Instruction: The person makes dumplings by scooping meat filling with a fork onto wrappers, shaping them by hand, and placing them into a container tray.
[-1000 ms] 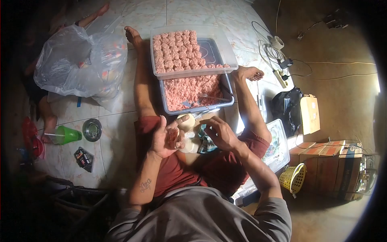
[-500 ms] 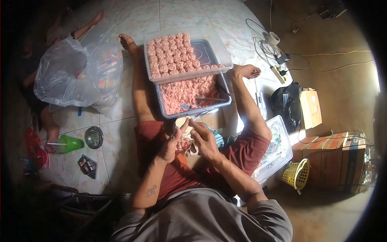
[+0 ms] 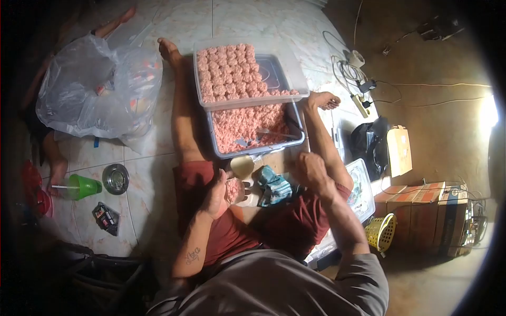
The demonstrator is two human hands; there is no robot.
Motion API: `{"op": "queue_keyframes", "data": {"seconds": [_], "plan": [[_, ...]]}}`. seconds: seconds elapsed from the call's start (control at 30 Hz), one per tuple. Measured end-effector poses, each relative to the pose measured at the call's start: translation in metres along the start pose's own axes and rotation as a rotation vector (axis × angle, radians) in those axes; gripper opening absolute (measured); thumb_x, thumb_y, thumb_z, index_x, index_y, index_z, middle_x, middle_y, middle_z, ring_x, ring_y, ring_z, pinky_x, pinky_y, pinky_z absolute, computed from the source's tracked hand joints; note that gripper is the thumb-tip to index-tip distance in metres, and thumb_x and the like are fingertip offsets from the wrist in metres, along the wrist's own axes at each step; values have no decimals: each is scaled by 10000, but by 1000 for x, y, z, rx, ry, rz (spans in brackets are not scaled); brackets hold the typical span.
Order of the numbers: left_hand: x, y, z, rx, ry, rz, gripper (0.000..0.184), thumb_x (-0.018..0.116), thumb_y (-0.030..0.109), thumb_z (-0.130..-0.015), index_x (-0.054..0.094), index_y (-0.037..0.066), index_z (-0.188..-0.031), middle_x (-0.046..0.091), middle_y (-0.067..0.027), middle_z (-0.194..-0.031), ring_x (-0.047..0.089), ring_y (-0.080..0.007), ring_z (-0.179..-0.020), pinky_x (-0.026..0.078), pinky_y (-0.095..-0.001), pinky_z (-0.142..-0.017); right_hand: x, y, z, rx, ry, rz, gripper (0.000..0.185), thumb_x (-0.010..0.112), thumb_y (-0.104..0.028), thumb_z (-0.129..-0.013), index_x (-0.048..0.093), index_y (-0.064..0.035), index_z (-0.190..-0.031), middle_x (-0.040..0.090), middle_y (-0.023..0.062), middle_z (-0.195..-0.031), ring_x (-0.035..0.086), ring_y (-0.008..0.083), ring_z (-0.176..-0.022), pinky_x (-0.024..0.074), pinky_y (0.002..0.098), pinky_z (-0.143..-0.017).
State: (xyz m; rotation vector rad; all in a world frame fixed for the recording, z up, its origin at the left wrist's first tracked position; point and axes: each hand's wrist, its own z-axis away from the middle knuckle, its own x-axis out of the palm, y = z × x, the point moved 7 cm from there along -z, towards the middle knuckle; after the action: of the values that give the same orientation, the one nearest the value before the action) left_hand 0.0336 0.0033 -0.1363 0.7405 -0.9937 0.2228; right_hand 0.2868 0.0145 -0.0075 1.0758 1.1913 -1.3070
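My left hand (image 3: 215, 196) is cupped, palm turned inward, around a lump of pink minced mixture (image 3: 233, 190). Just beyond its fingers lies a pale cream, round thing (image 3: 242, 166). My right hand (image 3: 312, 171) is raised over my right thigh, fingers curled in; whatever they hold is hidden. A blue-rimmed tray (image 3: 215, 143) of loose pink mince (image 3: 242, 126) stands between my legs, with a utensil (image 3: 279, 134) lying in it. Across its far side rests a clear plastic tub (image 3: 304, 90) with rows of pink balls (image 3: 226, 73). A teal checked cloth (image 3: 274, 187) lies between my hands.
At left are a big clear plastic bag (image 3: 74, 95), a green cup (image 3: 85, 187), a glass ashtray (image 3: 116, 179) and another person's foot (image 3: 58, 171). To the right stand a lidded plastic box (image 3: 361, 189), a yellow basket (image 3: 380, 231), cardboard boxes (image 3: 416, 216) and a power strip (image 3: 362, 105).
My right hand has moved away from the left, out to the right. The left hand stays near the same spot, and its pink lump and the teal cloth now show more.
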Motion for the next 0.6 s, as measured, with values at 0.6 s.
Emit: {"op": "queue_keyframes", "data": {"seconds": [0.6], "plan": [[-6,5,-3,-105,124,-36,712,434,698,-994,585,51,-1249,719,-118,-1067,717,-220,-907,605,-390,-812,4,-57,-126,-470,115,102,139,517,-118,-936,626,-87,-1017,629,120,-865,652,258,-785,504,424,-644]]}}
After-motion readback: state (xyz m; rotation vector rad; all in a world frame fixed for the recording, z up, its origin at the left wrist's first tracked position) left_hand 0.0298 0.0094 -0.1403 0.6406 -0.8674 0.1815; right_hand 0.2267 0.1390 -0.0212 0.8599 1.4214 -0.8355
